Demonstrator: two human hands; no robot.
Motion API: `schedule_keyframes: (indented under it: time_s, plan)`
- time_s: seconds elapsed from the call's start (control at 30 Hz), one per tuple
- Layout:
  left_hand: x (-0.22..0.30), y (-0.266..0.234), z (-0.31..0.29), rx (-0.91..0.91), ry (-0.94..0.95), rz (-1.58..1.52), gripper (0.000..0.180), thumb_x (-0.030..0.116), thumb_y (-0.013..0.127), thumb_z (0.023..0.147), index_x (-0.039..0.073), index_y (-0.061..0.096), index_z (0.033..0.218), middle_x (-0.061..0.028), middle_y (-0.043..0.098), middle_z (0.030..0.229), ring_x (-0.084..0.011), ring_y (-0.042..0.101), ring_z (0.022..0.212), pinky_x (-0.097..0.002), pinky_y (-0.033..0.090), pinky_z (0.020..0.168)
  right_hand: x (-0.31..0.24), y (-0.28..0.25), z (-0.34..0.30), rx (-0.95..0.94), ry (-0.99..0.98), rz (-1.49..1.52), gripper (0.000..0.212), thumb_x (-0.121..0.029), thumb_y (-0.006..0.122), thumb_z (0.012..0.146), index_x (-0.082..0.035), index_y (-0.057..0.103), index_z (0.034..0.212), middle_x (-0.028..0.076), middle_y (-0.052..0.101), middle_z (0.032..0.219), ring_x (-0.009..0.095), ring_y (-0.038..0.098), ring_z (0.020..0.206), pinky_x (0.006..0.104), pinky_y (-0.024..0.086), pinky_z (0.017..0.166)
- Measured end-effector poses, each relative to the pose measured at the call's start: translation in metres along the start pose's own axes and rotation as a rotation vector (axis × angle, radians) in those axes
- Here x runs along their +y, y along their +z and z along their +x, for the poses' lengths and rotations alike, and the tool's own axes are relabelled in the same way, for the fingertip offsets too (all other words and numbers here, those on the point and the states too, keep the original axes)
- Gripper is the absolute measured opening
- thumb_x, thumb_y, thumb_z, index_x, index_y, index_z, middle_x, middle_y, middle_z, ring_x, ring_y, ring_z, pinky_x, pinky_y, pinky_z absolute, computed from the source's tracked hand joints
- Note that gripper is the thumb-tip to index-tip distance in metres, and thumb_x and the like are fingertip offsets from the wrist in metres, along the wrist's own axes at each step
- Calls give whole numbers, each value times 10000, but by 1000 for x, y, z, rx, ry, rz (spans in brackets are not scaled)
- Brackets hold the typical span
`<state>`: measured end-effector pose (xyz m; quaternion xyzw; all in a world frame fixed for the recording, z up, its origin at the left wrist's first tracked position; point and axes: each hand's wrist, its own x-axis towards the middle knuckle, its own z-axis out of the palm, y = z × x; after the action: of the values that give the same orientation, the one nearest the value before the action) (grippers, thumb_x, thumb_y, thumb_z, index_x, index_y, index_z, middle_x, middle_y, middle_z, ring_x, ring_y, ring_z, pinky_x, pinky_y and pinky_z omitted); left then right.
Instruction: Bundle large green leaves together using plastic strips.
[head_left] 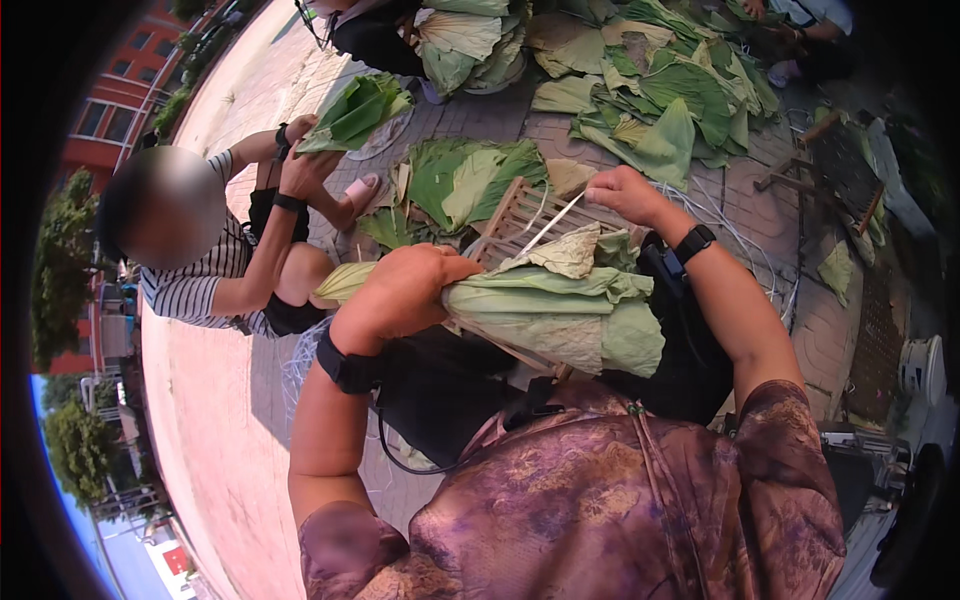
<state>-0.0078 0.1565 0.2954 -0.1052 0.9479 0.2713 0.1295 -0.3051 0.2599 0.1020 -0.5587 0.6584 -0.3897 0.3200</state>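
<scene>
The left hand (405,285) is closed in a firm fist around the narrow end of a rolled bundle of leaves (555,315), pale green and folded over on themselves. The bundle lies across the person's lap, its thick end pointing right and its gripped end pointing left, held clear of the ground. The right hand (625,192), farther off and to the right, is pinched shut on a thin white strip (552,226) that runs down and to the left from the fingers to the top of the bundle. Both wrists carry dark bands.

Just beyond the bundle stands a small wooden slatted frame (520,212) on the paved ground (800,300), with more large green leaves (465,180) spread flat behind it. A bigger heap of leaves (665,95) lies farther off to the right. On the left sits another person in a striped top (195,280), whose hands hold a folded green leaf (355,110) up in the air. A second wooden frame (840,170) rests on the far right.
</scene>
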Motion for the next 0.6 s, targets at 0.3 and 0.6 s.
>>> schedule_keyframes:
  time_s: [0.3, 0.6]
  plan:
    - [-49, 47, 31, 338, -337, 442, 155, 65, 594, 656, 35, 544, 800, -127, 625, 781, -336, 593, 791, -414, 456, 683, -200, 27, -51, 21, -458, -444, 147, -209, 534, 806, -74, 533, 750, 125, 552, 701, 339, 553, 658, 414, 447, 574]
    - [-51, 63, 26, 453, -113, -1117, 459, -57, 671, 609, 27, 576, 1049, -30, 626, 942, -162, 584, 863, -296, 447, 804, -87, 77, -47, -333, 222, 480, 207, -221, 530, 841, -25, 584, 874, 80, 573, 705, 192, 532, 620, 306, 429, 589]
